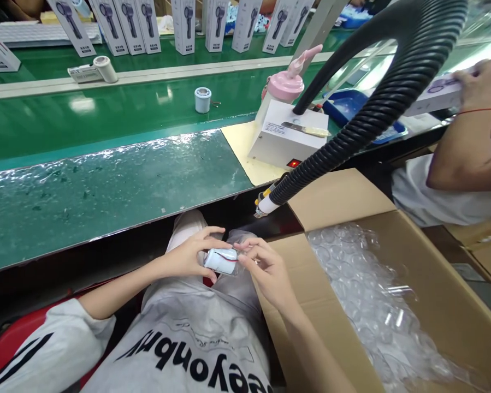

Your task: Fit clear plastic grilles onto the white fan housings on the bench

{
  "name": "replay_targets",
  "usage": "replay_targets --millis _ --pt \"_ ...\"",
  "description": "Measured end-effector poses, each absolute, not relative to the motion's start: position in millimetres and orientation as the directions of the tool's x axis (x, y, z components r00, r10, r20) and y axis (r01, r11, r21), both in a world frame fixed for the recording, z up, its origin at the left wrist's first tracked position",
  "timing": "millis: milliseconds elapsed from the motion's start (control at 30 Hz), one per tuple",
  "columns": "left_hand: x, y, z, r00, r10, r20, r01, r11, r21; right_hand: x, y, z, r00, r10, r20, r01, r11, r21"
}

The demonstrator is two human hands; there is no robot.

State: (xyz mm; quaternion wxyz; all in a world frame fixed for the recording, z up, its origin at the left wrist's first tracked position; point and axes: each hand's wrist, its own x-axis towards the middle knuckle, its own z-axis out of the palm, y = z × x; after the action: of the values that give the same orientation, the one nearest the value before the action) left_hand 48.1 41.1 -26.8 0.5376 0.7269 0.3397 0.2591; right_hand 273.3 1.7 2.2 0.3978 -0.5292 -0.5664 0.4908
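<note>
Green tabletop (155,191), wired cylinder held over the lap, near side of the white control box (288,136).

Left hand (190,254): fingers grasping the wired cylinder (219,262). Right hand (267,267): fingers at its wire end; can't tell whether they grip wire or clear film. Cylinder sits near-left of the control box, past the tabletop edge. Risks: a tug could strain the thin wires; loose film or a slack left grip could let the cylinder slip to the lap or floor; the hose nozzle (265,206) is near and might get bumped.

Counts, around the control box: 1 black hose (376,117) arching over; 1 open carton (327,305) near-right, bubble wrap inside; 1 pink-lidded bottle (285,86) behind; 1 spare cylinder (203,102) and 1 white roll (106,70) left; about 10 product boxes (184,27) far side; 1 co-worker's arm (462,158) right.
</note>
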Motion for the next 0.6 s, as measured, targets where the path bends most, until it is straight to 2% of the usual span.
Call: replay_targets --millis 133,233,333,433,600 --pt "49.7 38.5 -21.6 0.656 0.754 -0.041 0.145 -0.073 0.987 277.7 3.0 -1.0 -0.116 0.990 -0.076 0.076 -0.067 -0.995" --pt "50.2 34.9 -17.1 0.625 0.769 -0.134 0.062 0.123 0.991 280.1 -0.3 0.6 -0.241 0.969 0.057 0.206 0.108 -0.973" --pt "48.9 32.0 -13.5 0.630 0.752 -0.194 0.021 0.233 0.972 282.3 -4.7 4.2 -0.377 0.905 0.195 0.350 0.334 -0.875" --pt "46.4 32.2 -9.0 0.645 0.749 -0.152 0.061 0.148 0.987 284.8 -7.7 5.5 -0.398 0.890 0.225 0.378 0.382 -0.843" --pt "41.6 35.4 -2.0 0.685 0.726 0.053 0.042 -0.112 0.993 287.7 -11.1 6.2 -0.393 0.906 0.159 0.404 0.325 -0.855"
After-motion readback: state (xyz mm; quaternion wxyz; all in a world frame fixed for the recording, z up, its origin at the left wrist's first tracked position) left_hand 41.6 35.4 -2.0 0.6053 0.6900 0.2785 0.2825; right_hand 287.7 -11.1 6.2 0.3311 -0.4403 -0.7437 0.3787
